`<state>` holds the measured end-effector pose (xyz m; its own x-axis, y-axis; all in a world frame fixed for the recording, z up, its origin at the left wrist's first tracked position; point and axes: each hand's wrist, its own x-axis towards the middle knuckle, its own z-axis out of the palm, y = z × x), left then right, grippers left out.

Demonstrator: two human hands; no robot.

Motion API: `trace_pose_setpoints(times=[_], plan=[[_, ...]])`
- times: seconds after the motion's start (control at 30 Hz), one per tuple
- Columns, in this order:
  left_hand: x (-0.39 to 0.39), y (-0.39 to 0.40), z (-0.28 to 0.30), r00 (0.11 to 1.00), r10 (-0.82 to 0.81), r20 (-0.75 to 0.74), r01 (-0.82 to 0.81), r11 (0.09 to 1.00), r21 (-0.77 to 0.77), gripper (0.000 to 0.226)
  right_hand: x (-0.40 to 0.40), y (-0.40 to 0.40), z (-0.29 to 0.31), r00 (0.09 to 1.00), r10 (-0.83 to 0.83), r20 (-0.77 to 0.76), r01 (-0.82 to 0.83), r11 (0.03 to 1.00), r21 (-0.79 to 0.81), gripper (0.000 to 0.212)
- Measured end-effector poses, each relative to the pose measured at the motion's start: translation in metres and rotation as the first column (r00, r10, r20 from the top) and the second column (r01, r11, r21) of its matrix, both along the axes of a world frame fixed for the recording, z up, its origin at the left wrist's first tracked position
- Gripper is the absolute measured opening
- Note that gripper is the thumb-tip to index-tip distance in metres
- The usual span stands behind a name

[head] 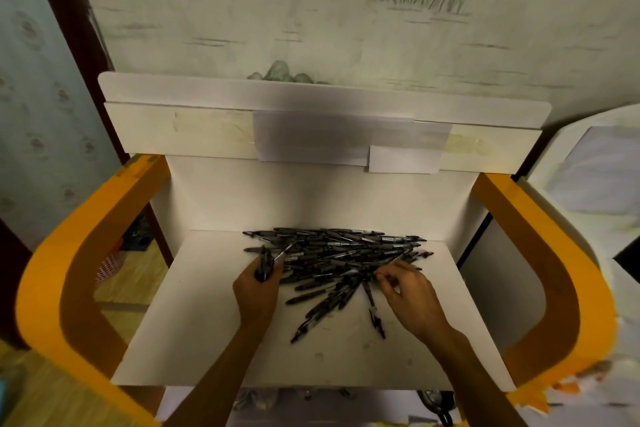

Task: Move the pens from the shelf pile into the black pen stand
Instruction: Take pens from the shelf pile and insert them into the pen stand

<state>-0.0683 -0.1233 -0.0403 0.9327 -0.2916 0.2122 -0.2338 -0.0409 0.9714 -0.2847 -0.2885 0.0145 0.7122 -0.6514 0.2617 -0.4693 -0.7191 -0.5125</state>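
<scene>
A big pile of dark pens lies across the back of the white shelf, with several strays spilling toward the front. My left hand grips a small bunch of pens upright at the pile's left end. At the pile's front right edge, my right hand has its fingertips pinching a pen. No black pen stand is in view.
The shelf has a white back panel and orange curved side frames at left and right. A higher white ledge sits behind. A wooden floor and a pink basket show lower left.
</scene>
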Motion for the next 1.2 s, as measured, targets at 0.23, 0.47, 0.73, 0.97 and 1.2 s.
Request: trace_pose_setpoints(times=[0.23,0.47,0.73,0.97,1.2], plan=[[0.009,0.001,-0.018,0.999,-0.021,0.043,0.013,0.983,0.185,0.029,-0.001,-0.003,-0.002,1.000,-0.009,-0.013,0.009,1.000,0.012,0.016],[-0.010,-0.008,0.004,0.893,-0.435,0.118,0.351,0.836,0.422,0.025,0.004,-0.008,0.004,1.000,-0.003,-0.002,0.003,1.000,0.024,0.016],[-0.035,-0.013,0.005,0.768,-0.639,0.046,0.400,0.534,0.745,0.036,0.005,-0.017,0.002,1.000,-0.020,-0.008,0.020,1.000,0.021,0.015],[-0.040,-0.024,0.012,0.770,-0.637,0.041,0.298,0.414,0.860,0.037,0.000,-0.015,0.000,1.000,-0.018,-0.006,0.018,1.000,0.026,0.018],[-0.036,-0.011,0.012,0.824,-0.557,0.109,0.261,0.543,0.799,0.031,-0.001,-0.011,0.001,1.000,-0.010,-0.015,0.010,1.000,0.013,0.017]])
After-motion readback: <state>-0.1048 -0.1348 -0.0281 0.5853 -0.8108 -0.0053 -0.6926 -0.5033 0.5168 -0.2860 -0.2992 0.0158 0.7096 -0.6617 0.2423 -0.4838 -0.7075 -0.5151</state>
